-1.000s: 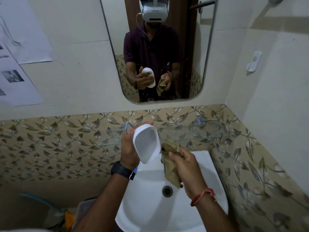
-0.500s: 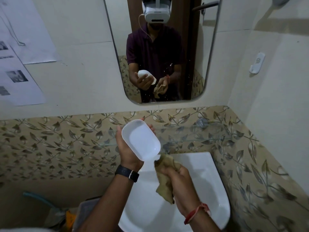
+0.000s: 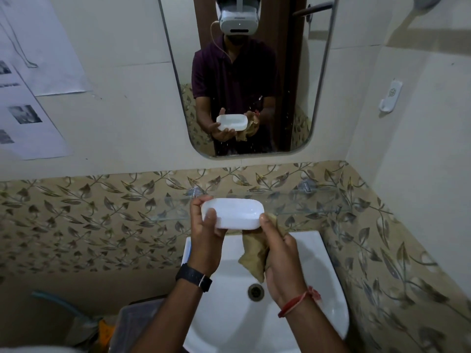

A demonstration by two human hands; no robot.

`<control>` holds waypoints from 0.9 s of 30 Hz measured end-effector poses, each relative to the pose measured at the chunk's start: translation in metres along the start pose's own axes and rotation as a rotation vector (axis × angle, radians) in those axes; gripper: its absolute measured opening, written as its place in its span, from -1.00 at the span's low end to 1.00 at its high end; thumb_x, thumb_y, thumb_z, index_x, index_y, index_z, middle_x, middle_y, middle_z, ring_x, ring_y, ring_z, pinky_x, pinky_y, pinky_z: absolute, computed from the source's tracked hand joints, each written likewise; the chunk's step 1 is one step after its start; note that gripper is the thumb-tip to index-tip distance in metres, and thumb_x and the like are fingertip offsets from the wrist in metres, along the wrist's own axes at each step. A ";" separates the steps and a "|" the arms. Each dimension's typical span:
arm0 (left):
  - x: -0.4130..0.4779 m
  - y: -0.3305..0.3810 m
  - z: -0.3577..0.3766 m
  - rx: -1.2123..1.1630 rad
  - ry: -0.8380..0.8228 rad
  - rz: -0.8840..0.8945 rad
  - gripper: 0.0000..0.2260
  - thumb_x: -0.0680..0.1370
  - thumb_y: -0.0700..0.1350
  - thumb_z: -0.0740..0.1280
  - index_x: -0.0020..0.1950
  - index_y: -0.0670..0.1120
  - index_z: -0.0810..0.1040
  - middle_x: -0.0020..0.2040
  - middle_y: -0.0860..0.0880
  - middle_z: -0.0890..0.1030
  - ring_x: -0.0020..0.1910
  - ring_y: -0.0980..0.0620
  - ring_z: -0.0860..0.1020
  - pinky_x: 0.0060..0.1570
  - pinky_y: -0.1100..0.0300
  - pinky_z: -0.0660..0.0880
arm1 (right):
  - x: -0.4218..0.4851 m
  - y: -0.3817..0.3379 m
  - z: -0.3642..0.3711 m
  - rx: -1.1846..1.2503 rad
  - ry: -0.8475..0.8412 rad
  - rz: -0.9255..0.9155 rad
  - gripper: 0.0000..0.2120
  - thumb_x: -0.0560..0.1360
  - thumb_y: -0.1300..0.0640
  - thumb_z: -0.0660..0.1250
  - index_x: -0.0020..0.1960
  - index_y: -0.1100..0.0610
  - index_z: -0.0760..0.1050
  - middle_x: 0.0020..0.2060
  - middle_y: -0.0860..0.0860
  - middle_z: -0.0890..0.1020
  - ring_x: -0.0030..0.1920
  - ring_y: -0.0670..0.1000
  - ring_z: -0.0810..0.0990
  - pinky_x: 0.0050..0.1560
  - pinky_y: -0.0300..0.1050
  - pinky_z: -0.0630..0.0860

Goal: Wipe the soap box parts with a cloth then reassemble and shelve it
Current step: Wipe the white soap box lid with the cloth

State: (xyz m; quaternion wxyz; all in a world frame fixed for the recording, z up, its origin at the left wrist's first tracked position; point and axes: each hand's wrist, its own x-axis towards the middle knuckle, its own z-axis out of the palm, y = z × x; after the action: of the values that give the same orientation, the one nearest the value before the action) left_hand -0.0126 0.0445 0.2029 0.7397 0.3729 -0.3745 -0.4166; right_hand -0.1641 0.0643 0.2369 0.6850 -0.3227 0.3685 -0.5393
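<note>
A white oval soap box part (image 3: 233, 213) is held level above the sink, its long side across the view. My left hand (image 3: 206, 229) grips its left end, thumb on the front. My right hand (image 3: 276, 247) holds a crumpled tan cloth (image 3: 253, 258) and its thumb presses the part's right end. The cloth hangs below the part. Just behind it, a clear glass shelf (image 3: 305, 202) runs along the leaf-patterned wall. No other soap box part is in sight.
A white sink (image 3: 318, 296) with a drain (image 3: 255, 291) lies below my hands. A mirror (image 3: 293, 85) above the shelf reflects me. Papers (image 3: 33, 72) hang on the left wall, a white hook (image 3: 390, 99) on the right. A grey bin (image 3: 137, 324) stands low left.
The soap box part has turned from upright with its hollow facing me to lying level. My right hand with the cloth has come up to its right end.
</note>
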 end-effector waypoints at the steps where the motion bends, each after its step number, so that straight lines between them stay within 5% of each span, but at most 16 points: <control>1: -0.003 -0.002 -0.004 0.055 -0.019 0.025 -0.46 0.34 0.27 0.55 0.13 0.02 0.46 0.07 -0.01 0.60 0.09 -0.05 0.57 -0.09 0.07 0.60 | 0.003 -0.003 -0.001 -0.005 0.001 -0.028 -0.64 0.41 -0.15 0.44 0.04 0.09 0.70 -0.04 0.13 0.74 -0.05 0.12 0.71 -0.12 0.00 0.62; 6: -0.018 -0.008 0.000 0.277 -0.117 0.011 -0.48 0.30 0.16 0.63 0.08 -0.04 0.52 0.16 -0.09 0.63 0.15 -0.04 0.60 -0.01 0.10 0.58 | 0.009 -0.003 -0.003 -0.094 0.019 -0.097 -0.68 0.49 -0.15 0.39 0.06 0.07 0.67 -0.05 0.12 0.73 -0.04 0.14 0.70 -0.02 0.13 0.60; 12: -0.026 -0.004 0.017 -0.006 -0.105 -0.287 -0.41 0.58 0.20 0.29 0.51 -0.09 0.38 0.40 -0.24 0.52 0.40 -0.24 0.48 0.36 -0.14 0.44 | -0.004 0.019 -0.006 -0.592 -0.147 -0.370 -0.95 0.49 0.09 0.38 -0.06 0.01 0.56 -0.16 0.01 0.62 -0.14 -0.04 0.63 -0.16 -0.24 0.57; 16: -0.028 -0.005 0.011 -0.129 -0.151 -0.357 -0.47 0.63 0.13 0.22 0.58 0.04 0.29 0.48 -0.13 0.48 0.44 -0.14 0.46 0.29 0.01 0.52 | 0.020 0.008 -0.009 -0.844 0.005 -0.431 -0.86 0.49 0.34 0.33 -0.24 0.23 0.52 -0.18 0.09 0.52 -0.20 0.04 0.54 -0.25 -0.41 0.43; 19: -0.031 -0.006 0.011 -0.182 -0.161 -0.430 -0.34 0.52 0.18 0.39 0.58 0.07 0.30 0.47 -0.12 0.49 0.41 -0.11 0.49 0.26 0.00 0.53 | 0.035 -0.013 -0.002 -0.888 0.069 -0.486 -0.87 0.48 0.36 0.31 -0.24 0.28 0.51 -0.18 0.13 0.48 -0.25 0.00 0.49 -0.31 -0.49 0.38; 22: -0.028 -0.003 0.014 -0.219 -0.166 -0.484 -0.42 0.56 0.19 0.33 0.49 -0.09 0.45 0.41 -0.20 0.53 0.37 -0.14 0.52 0.35 -0.05 0.47 | 0.020 -0.017 0.008 -0.963 -0.102 -0.641 -0.87 0.45 0.37 0.25 -0.14 0.21 0.54 -0.14 -0.02 0.44 -0.16 -0.06 0.51 -0.15 -0.38 0.42; 25: -0.022 0.001 0.011 -0.265 -0.111 -0.498 -0.41 0.48 0.25 0.36 0.31 -0.17 0.62 0.19 -0.22 0.67 0.13 -0.12 0.67 0.08 0.03 0.62 | -0.017 0.002 0.004 -0.989 -0.380 -0.709 -0.63 0.44 0.27 0.17 0.15 0.02 0.57 0.00 -0.20 0.41 0.03 -0.19 0.51 0.11 -0.46 0.40; 27: -0.020 0.000 0.004 -0.304 -0.093 -0.494 -0.40 0.52 0.25 0.28 0.33 -0.18 0.60 0.12 -0.22 0.68 0.00 -0.11 0.69 -0.04 0.03 0.64 | -0.029 0.013 -0.006 -0.980 -0.463 -0.696 -0.59 0.45 0.26 0.16 0.20 -0.03 0.57 0.01 -0.22 0.42 0.05 -0.22 0.51 0.11 -0.42 0.42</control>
State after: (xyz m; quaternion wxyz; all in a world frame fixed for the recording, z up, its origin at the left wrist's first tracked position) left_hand -0.0239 0.0616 0.1995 0.6454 0.3180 -0.2393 -0.6520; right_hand -0.1674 0.0955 0.2276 0.3047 -0.8071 0.2884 -0.4154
